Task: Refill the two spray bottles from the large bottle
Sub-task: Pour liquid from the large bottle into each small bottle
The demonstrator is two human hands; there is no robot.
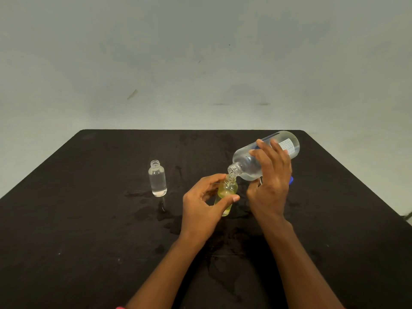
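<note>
My right hand [270,175] grips the large clear bottle [247,160], tilted with its open mouth down and to the left. That mouth touches the neck of a small yellowish spray bottle [227,190] standing on the table. My left hand [204,202] wraps around this small bottle, thumb across its front. A second small clear spray bottle [157,178] stands upright and uncapped to the left, holding clear liquid nearly up to its shoulder, apart from both hands.
The black table [89,230] shows wet patches around and in front of the bottles. A blue object [291,180], mostly hidden, peeks out behind my right hand. A thin tube-like piece [163,205] lies just in front of the clear small bottle. A pale wall stands behind.
</note>
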